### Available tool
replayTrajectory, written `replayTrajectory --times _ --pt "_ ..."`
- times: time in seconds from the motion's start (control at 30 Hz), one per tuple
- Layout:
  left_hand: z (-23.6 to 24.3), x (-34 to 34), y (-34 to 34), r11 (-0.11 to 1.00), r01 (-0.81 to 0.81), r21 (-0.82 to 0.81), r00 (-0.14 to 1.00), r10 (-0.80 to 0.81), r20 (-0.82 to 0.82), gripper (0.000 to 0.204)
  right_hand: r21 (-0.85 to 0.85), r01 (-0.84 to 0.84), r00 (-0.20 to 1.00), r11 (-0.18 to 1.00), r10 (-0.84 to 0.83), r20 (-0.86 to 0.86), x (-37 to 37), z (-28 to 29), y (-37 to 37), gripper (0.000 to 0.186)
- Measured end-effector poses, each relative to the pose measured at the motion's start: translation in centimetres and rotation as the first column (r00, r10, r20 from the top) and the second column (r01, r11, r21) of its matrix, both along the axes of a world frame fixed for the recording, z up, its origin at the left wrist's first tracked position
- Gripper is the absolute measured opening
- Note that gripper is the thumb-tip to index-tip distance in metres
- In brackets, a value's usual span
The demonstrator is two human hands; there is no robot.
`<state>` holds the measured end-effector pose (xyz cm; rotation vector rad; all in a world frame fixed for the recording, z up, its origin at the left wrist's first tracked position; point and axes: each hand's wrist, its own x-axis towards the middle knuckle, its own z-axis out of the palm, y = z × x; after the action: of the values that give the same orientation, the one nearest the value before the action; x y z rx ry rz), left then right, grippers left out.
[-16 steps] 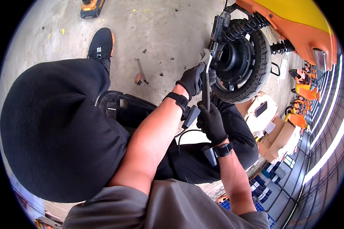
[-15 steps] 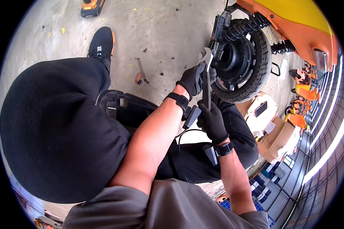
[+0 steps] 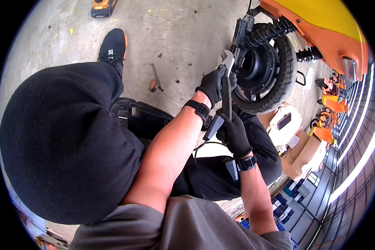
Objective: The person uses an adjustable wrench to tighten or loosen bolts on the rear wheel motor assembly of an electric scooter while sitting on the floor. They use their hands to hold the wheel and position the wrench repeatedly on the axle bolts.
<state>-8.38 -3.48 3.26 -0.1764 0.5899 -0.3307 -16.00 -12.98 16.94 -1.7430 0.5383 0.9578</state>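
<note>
Just beyond left grip (image 3: 215, 85) sits head of wrench (image 3: 226, 99), wheel (image 3: 289, 68) to grip's right; whether seated, I can't tell. Left grip wrapped round neck, right grip (image 3: 235, 134) closed on handle end, below. I'd seat jaws squarely, pull smoothly, keep knuckles clear.

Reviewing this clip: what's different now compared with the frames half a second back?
The wrench head has edged slightly up the picture, relative to the wheel. The whole view has also shifted a little. Nothing was newly gripped or let go: the left hand and right hand still hold the wrench. The wheel and the spring on the floor stayed put.
</note>
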Motion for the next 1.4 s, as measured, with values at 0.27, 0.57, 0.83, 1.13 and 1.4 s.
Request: replayTrajectory --times 0.27,0.57,0.83,1.13,1.4 --pt "-0.4 -0.8 0.7 0.96 0.263 0.101 0.93 -0.28 0.24 0.039 -0.027 0.058 0.997 0.998 -0.059 -0.045 0.2 3.4 0.0 0.018" --pt "1.2 -0.5 1.6 0.859 0.347 0.377 0.709 -0.504 0.493 0.039 -0.2 -0.018 0.999 0.98 0.026 0.035 0.8 5.7 0.8 0.019" --pt "2.0 0.3 1.1 0.936 0.302 0.18 0.843 -0.351 0.408 0.034 -0.31 -0.169 0.978 0.936 0.199 0.067 3.5 9.3 3.0 0.03" --pt "2.1 1.6 -0.3 0.977 0.21 -0.024 0.88 -0.178 0.44 0.035 -0.369 -0.289 0.883 0.883 0.395 0.254 5.5 12.4 5.2 0.041" --pt "2.2 1.7 -0.5 0.978 0.205 -0.048 0.895 -0.167 0.413 0.033 -0.442 -0.341 0.811 0.83 0.498 0.309 4.7 11.2 4.6 0.038"
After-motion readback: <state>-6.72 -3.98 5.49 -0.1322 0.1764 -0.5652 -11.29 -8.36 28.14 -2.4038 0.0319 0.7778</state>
